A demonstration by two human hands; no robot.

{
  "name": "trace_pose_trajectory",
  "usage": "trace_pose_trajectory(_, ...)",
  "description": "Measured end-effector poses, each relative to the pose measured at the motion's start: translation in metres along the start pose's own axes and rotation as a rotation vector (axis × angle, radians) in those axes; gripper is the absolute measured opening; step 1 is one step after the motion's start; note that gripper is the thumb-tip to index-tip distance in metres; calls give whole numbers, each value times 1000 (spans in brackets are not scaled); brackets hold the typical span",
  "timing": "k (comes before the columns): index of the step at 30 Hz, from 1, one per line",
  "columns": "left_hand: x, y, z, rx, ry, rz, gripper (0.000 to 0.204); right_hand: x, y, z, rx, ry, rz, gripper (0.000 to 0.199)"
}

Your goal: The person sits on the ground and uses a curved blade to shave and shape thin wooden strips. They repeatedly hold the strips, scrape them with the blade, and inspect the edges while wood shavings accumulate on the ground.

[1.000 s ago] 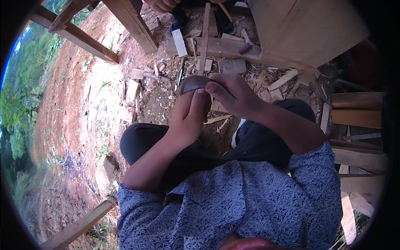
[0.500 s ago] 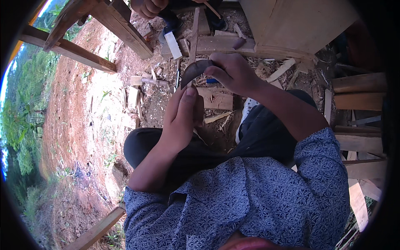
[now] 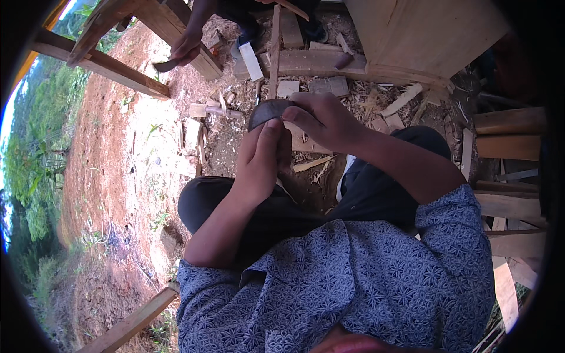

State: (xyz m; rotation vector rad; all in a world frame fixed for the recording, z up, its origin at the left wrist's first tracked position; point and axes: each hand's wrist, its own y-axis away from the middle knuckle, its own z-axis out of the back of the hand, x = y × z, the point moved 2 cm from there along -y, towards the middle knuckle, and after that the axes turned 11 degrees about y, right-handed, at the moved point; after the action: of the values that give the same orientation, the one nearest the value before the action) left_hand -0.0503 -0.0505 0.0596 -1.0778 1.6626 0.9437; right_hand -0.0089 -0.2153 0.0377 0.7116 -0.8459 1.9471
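My left hand (image 3: 256, 162) is closed around the lower part of a long, thin wooden stick (image 3: 275, 53), thumb on top. The stick points away from me, and its near end is hidden in that hand. My right hand (image 3: 326, 122) grips a knife with a broad, curved dark blade (image 3: 269, 113); its handle is covered by the fingers. Across the stick lies the blade, just beyond my left thumb and very close to it.
Opposite me, a co-worker's hand (image 3: 187, 48) holds a curved knife (image 3: 166, 66) out to the left. A wooden mallet (image 3: 218, 111), wood offcuts (image 3: 251, 62) and shavings litter the ground. A large pale board (image 3: 418, 35) stands at far right, stacked timber (image 3: 509, 119) at right.
The knife in my right hand has come nearer along the stick, toward my left thumb, and its blade lies flatter. The co-worker's hand has swung out left, bringing a curved knife into view.
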Motion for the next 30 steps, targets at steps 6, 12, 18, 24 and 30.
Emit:
trace_pose_trajectory(6, -3, 1, 2, 92, 58, -3, 35, -22, -8, 9, -126, 208, 109, 54)
trace_pose_trajectory(12, -6, 1, -1, 55, 58, -18, 32, -22, -9, 12, -101, 123, -21, 49)
trace_pose_trajectory(18, 9, -5, 9, -23, -52, -37, 28, -8, -1, -10, -92, 11, -37, 46)
trace_pose_trajectory(24, 7, -3, -1, -18, -119, -37, 29, -15, -8, 2, -95, 123, -29, 52)
trace_pose_trajectory(30, 2, -3, 2, 81, 29, 14, 32, -32, -11, 17, -192, 340, 133, 56)
